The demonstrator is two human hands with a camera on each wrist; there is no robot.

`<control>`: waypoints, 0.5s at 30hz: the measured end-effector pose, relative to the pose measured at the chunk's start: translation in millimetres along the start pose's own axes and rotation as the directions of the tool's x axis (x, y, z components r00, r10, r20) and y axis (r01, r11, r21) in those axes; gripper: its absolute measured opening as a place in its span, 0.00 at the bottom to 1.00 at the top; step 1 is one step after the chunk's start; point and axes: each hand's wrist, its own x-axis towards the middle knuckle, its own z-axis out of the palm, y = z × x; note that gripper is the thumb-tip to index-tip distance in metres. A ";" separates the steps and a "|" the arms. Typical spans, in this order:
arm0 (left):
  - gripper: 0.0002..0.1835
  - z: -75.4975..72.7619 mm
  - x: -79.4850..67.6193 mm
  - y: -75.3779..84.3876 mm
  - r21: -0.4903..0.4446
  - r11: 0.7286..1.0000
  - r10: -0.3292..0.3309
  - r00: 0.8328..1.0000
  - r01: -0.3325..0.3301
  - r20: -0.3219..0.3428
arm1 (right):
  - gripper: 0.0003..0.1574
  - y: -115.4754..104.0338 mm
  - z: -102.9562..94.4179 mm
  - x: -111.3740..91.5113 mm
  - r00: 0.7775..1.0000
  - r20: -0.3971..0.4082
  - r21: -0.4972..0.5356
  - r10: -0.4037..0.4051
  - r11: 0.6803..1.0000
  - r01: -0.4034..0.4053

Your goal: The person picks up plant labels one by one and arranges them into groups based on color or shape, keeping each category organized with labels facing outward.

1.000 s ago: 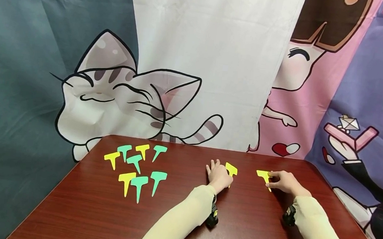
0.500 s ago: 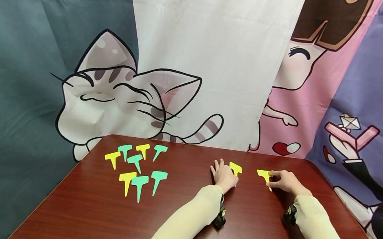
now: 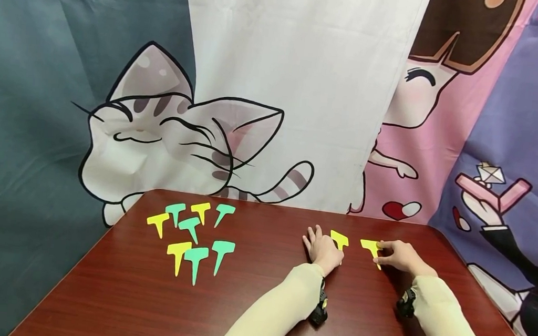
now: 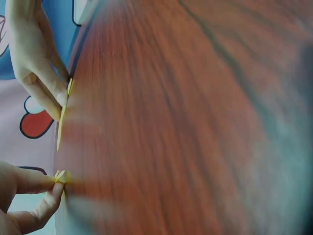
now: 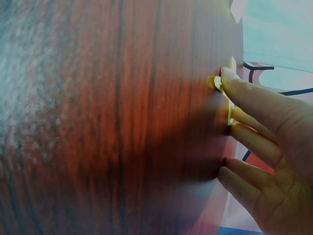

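Observation:
My left hand (image 3: 325,252) pinches a yellow T-shaped plant label (image 3: 340,239) between thumb and finger, as the left wrist view also shows. Its other fingers spread toward the far edge. To the right, my right hand (image 3: 400,255) holds another yellow plant label (image 3: 369,245) between thumb and fingers, its head pointing left. A short gap separates the two labels. In the right wrist view, the right thumb presses on the yellow label's stem (image 5: 226,98), with the fingers behind it; the label is seen nearly edge-on there.
On the table's left side lie several loose plant labels, among them a yellow one (image 3: 178,253), a green one (image 3: 222,251) and another green one (image 3: 190,226). The brown wooden table (image 3: 259,294) ends at a printed cloth backdrop (image 3: 294,85).
My left hand has slid to the right with its yellow plant label, narrowing the gap to the other one. The right hand and its label have stayed in place.

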 end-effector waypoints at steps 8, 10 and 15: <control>0.10 6.9 -4.6 7.4 -0.009 1.000 0.006 1.000 -0.006 -0.019 | 0.43 0.5 1.1 0.1 1.000 0.007 -0.001 0.009 1.000 -0.009; 0.11 8.6 -5.1 9.4 -0.009 1.000 0.000 1.000 0.000 -0.021 | 0.43 0.2 1.1 0.2 1.000 0.010 0.003 0.014 1.000 -0.014; 0.12 12.6 -5.9 15.6 -0.014 1.000 -0.002 1.000 0.002 -0.030 | 0.43 -0.1 0.7 0.7 1.000 0.001 -0.004 0.009 1.000 -0.009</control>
